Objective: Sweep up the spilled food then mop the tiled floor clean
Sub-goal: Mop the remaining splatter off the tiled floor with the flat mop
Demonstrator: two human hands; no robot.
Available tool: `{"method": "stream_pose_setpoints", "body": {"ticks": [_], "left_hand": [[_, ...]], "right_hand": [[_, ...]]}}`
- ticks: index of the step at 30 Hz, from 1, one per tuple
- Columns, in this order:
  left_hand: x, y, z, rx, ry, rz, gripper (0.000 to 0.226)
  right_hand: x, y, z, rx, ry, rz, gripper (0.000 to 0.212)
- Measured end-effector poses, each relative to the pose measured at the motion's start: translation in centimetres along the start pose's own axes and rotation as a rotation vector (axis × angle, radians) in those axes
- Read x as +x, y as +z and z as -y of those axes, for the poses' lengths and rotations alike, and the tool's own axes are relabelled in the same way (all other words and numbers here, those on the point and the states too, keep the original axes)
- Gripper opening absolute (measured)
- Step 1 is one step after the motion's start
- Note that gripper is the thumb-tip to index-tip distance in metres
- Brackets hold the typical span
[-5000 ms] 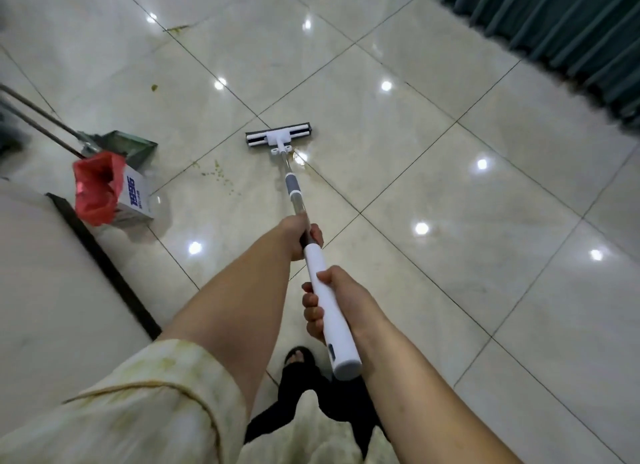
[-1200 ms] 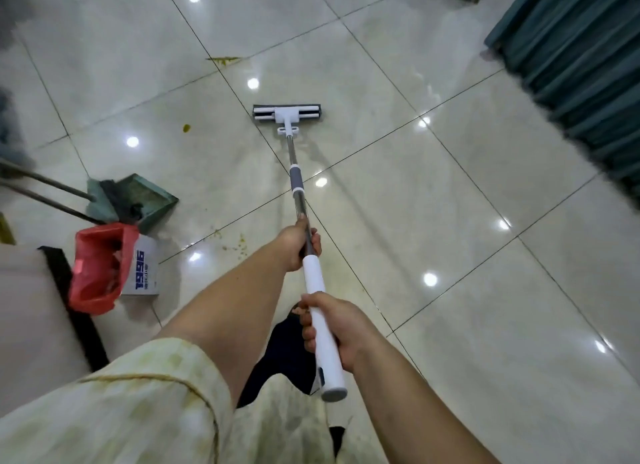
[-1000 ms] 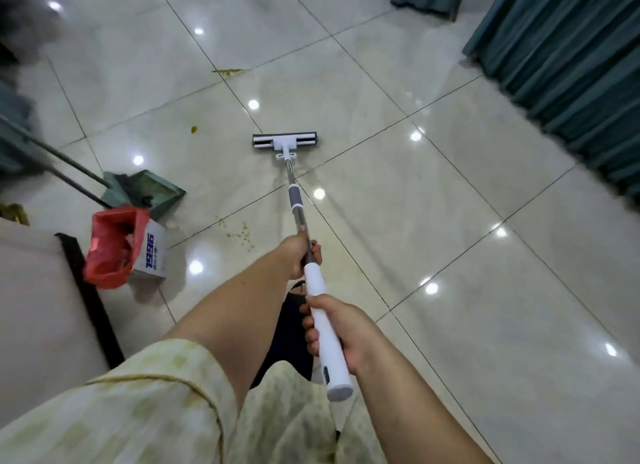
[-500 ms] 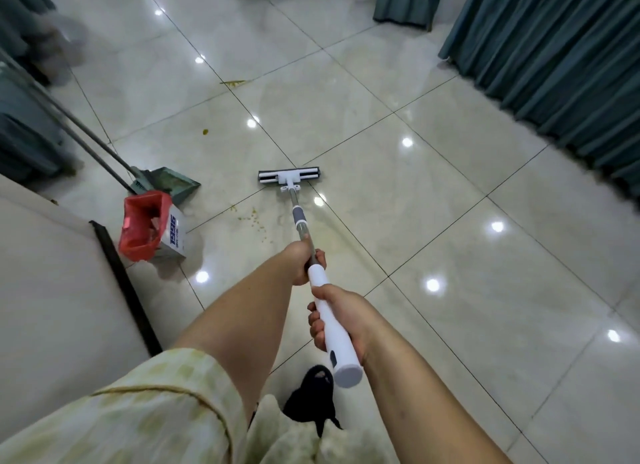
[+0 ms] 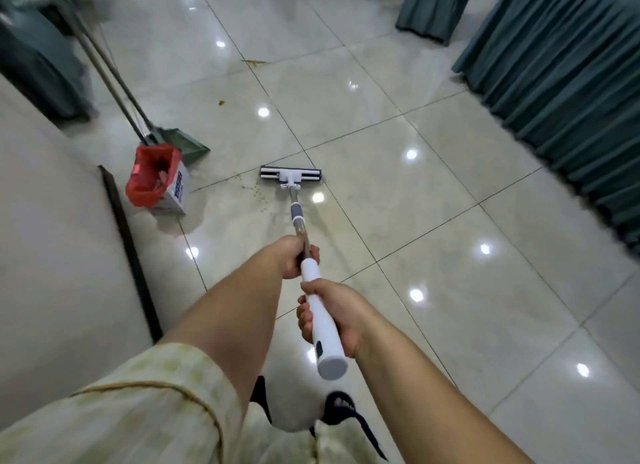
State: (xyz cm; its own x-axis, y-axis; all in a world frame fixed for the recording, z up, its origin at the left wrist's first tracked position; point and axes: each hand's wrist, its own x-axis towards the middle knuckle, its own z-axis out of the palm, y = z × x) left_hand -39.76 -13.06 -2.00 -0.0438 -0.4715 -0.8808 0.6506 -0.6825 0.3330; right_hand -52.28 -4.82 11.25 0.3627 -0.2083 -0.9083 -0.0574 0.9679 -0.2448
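I hold a flat mop with both hands. Its white-and-black head (image 5: pixel 291 173) lies flat on the glossy tiled floor (image 5: pixel 433 221) ahead of me. My left hand (image 5: pixel 298 257) grips the metal shaft just above the white handle (image 5: pixel 320 311). My right hand (image 5: pixel 332 313) grips the white handle lower down, near its end cap. Small yellowish food crumbs (image 5: pixel 258 193) lie scattered just left of the mop head. A streak of spill (image 5: pixel 254 61) sits on a grout line farther off, and a single crumb (image 5: pixel 221 102) lies to its left.
A box lined with a red bag (image 5: pixel 156 178) stands at left beside a green dustpan (image 5: pixel 180 141) with long handles (image 5: pixel 104 61). A white wall with a dark base strip (image 5: pixel 128 242) runs along the left. Teal drapes (image 5: pixel 568 82) line the right and a draped chair (image 5: pixel 433 10) stands far ahead.
I have pulled the mop head back toward me, next to the crumbs. My view has tilted up, showing more floor and drapes. Both hands keep their grip on the mop.
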Motion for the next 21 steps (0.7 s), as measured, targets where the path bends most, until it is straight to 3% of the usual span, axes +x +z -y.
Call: {"method": "stream_pose_setpoints", "body": {"ticks": [11,21], "left_hand": [[-3.9,7.9,14.0,-0.137,0.064,-0.095,0.036],[-9.2,6.4,25.0,-0.132,0.093,-0.123,0.031]], "right_hand": [[-7.3,-13.3,-5.2,-0.139,0.057,0.020,0.015],[-12.7,-17.8,-15.3,-0.254,-0.025,0.107,0.006]]}}
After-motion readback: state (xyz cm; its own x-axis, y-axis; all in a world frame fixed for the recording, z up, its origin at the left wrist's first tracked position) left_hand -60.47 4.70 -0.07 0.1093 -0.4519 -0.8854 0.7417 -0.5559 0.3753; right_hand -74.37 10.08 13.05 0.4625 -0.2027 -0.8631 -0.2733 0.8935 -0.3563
